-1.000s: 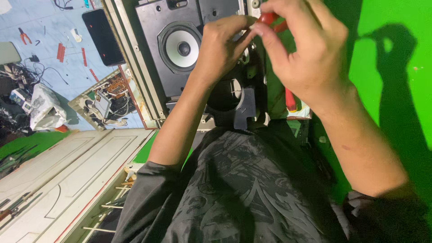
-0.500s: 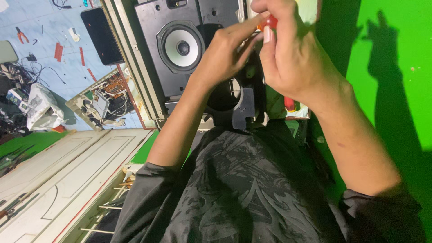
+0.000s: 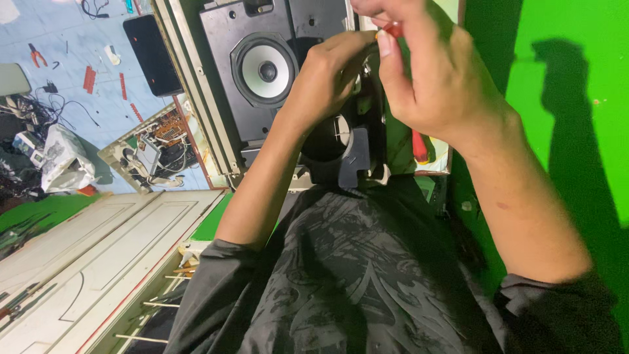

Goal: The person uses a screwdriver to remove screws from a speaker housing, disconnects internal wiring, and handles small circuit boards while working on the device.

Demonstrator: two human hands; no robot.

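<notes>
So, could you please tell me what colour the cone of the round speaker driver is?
The speaker cone is pale grey with a dark centre, set in a black cabinet. It shows in the head view.

Right hand (image 3: 436,78): fingertips cut off by the top edge; the small red-tipped object (image 3: 393,29) pinched there shows only in part, its kind indeterminate. Left hand (image 3: 331,72): fingers curl out of sight behind the knuckles, so what they grip cannot be told. Black speaker cabinet (image 3: 242,72): upper edge out of frame, right portion hidden behind both hands. Red-handled tool (image 3: 419,147): mostly covered by the right wrist. Clutter on the blue floor (image 3: 39,118): too small to identify.
</notes>
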